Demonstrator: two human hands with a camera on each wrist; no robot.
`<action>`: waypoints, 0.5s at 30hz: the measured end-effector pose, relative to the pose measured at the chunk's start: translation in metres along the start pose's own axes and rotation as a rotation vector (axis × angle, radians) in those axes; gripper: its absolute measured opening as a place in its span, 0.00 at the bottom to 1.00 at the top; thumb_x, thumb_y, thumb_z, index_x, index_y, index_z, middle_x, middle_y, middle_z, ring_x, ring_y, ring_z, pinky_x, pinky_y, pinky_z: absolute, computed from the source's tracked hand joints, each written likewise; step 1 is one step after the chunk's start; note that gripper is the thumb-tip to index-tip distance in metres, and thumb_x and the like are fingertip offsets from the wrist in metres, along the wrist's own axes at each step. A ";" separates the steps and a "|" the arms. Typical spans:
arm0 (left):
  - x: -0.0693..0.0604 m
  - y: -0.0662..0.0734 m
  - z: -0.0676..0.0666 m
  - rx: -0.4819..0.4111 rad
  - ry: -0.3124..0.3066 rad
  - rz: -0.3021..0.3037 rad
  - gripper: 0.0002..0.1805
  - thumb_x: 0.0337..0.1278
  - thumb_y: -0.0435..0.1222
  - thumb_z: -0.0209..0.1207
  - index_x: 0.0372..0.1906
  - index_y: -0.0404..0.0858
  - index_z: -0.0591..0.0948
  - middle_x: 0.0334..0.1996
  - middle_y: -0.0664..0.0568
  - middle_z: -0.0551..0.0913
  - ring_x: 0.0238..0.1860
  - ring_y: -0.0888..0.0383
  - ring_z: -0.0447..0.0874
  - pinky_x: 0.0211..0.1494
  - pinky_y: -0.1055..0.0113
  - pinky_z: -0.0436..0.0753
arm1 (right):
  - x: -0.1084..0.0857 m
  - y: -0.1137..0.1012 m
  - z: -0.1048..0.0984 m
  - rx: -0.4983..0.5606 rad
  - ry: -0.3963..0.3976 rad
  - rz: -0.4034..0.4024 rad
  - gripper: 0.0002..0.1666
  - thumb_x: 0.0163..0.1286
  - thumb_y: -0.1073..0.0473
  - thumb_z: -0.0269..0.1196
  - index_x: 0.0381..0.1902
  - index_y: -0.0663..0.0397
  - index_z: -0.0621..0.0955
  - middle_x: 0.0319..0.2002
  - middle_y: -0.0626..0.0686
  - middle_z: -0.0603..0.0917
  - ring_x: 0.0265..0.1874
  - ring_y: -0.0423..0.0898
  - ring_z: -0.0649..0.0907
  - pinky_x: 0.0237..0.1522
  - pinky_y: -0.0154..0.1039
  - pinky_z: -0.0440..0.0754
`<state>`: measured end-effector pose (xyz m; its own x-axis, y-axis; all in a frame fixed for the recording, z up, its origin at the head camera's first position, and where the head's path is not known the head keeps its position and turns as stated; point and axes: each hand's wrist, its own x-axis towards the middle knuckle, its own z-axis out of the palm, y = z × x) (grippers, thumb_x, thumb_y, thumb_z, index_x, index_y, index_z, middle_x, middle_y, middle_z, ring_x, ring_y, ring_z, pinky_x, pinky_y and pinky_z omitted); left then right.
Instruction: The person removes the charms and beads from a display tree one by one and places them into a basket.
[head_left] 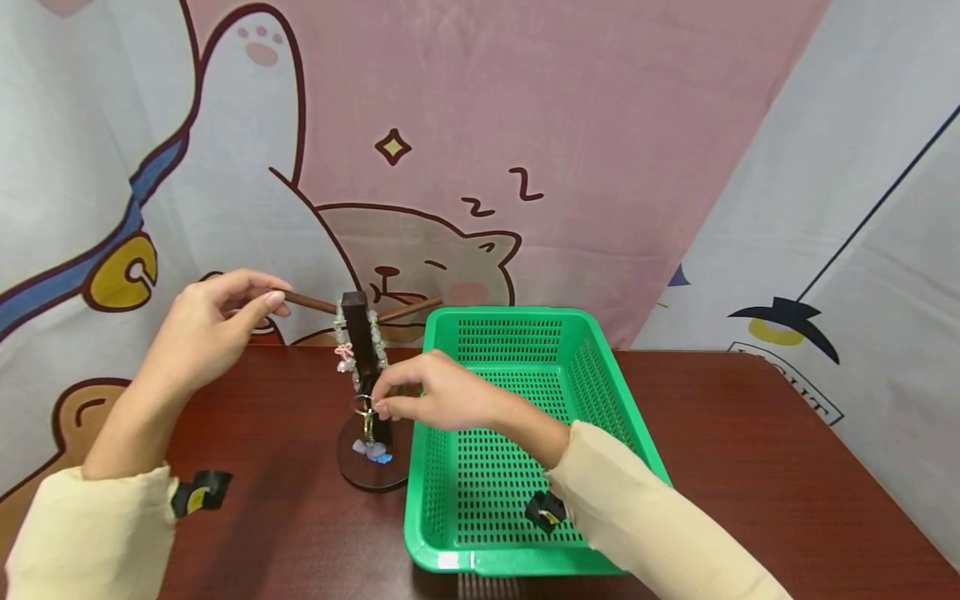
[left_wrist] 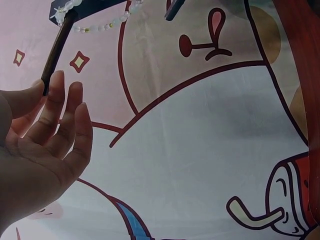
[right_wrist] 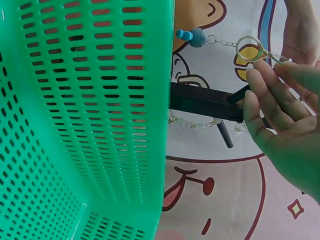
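Note:
A dark wooden jewellery stand (head_left: 362,346) with a round base stands upright on the table, side pegs angled outward. My left hand (head_left: 213,321) pinches the tip of its left peg (head_left: 309,301) between thumb and fingers. Beaded bracelets (head_left: 379,337) of pale, clear beads hang on the pegs near the post, one with a pink bow. In front of the post, my right hand (head_left: 438,392) pinches a keychain (right_wrist: 248,48) by its clasp end. Its ring, short chain and grey-blue charm (right_wrist: 194,36) dangle above the base (head_left: 352,471).
Right beside the stand sits a green perforated plastic basket (head_left: 525,562), under my right forearm. The reddish-brown table (head_left: 720,467) extends to both sides. A cartoon-printed cloth (head_left: 585,150) hangs behind. Black tape pieces (head_left: 202,492) are at my sleeves.

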<state>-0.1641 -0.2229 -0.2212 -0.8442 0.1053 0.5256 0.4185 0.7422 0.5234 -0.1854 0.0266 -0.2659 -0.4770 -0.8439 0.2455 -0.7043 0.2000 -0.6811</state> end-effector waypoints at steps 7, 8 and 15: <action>0.000 0.000 0.000 -0.005 -0.003 0.007 0.09 0.63 0.35 0.53 0.42 0.37 0.81 0.30 0.44 0.82 0.28 0.75 0.73 0.23 0.72 0.65 | -0.006 0.001 -0.005 0.014 -0.010 0.008 0.05 0.64 0.66 0.58 0.34 0.60 0.81 0.30 0.50 0.83 0.28 0.34 0.79 0.31 0.31 0.76; 0.000 0.000 0.000 -0.005 -0.002 0.007 0.09 0.63 0.35 0.53 0.42 0.37 0.81 0.30 0.44 0.82 0.28 0.75 0.73 0.23 0.72 0.65 | -0.007 0.002 -0.006 0.011 -0.009 0.007 0.05 0.64 0.66 0.58 0.34 0.60 0.81 0.30 0.50 0.83 0.28 0.33 0.79 0.31 0.31 0.76; 0.001 0.000 0.000 -0.011 0.000 0.015 0.09 0.63 0.34 0.53 0.41 0.37 0.81 0.30 0.44 0.82 0.28 0.75 0.73 0.27 0.74 0.65 | -0.010 0.003 -0.014 0.010 0.001 0.021 0.06 0.65 0.66 0.58 0.34 0.61 0.81 0.29 0.47 0.82 0.29 0.37 0.80 0.34 0.32 0.76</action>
<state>-0.1648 -0.2231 -0.2212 -0.8376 0.1167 0.5336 0.4350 0.7333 0.5225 -0.1904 0.0427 -0.2607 -0.4917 -0.8393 0.2318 -0.6889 0.2121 -0.6932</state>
